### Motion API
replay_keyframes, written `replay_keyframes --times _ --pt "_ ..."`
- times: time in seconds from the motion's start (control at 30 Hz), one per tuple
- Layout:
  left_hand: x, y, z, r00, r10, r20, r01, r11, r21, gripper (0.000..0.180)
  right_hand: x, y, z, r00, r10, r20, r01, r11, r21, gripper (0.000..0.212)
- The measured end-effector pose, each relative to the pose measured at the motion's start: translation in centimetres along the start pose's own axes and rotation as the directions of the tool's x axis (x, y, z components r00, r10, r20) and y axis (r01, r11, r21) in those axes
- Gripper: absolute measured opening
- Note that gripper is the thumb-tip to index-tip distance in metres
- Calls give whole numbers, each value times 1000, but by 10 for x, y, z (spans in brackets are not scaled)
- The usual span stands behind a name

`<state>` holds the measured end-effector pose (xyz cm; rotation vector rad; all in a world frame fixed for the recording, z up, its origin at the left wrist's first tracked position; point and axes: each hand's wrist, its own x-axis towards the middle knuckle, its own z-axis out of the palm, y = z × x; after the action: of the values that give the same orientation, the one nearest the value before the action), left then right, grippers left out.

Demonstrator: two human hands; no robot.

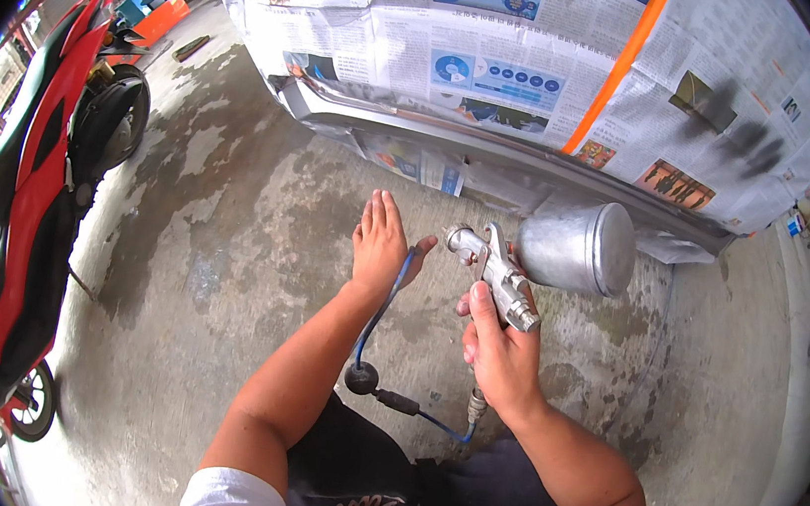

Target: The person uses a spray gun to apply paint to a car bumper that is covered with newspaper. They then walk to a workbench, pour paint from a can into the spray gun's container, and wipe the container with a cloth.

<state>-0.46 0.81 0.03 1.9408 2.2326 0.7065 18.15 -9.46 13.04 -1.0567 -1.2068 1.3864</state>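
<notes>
My right hand [507, 360] is closed round the handle of a silver spray gun [502, 274], thumb laid along its back. A round metal paint cup [580, 248] is mounted on the gun, tipped sideways. From the fitting below the grip, a thin blue air hose [376, 325] loops past a black ball [362, 378] and a dark connector up to my left hand [382, 248]. That hand is held out left of the nozzle, fingers straight and thumb apart; the hose passes between thumb and palm. Whether the thumb presses on it, I cannot tell.
Ahead stands a vehicle body covered in newspaper [400, 38], with an orange tape strip [617, 72] and a silver lower edge [554, 170]. A red and black motorcycle [30, 210] is parked at the left. Concrete floor [187, 328] with damp patches lies below.
</notes>
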Motion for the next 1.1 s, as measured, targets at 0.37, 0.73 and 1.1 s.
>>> replay_keyframes --times 0.37,0.73,1.1 --pt "-1 -5 4 1000 -11 -3 11 1000 9 111 1 2 -2 1000 25 -9 -25 1000 19 38" --pt "0 -3 0 1000 -10 26 10 1000 3 110 3 3 -2 1000 7 -11 -7 999 37 40" --pt "-3 43 23 955 286 -78 -295 938 -183 106 -1 -4 -42 987 -25 -161 18 999 -48 43"
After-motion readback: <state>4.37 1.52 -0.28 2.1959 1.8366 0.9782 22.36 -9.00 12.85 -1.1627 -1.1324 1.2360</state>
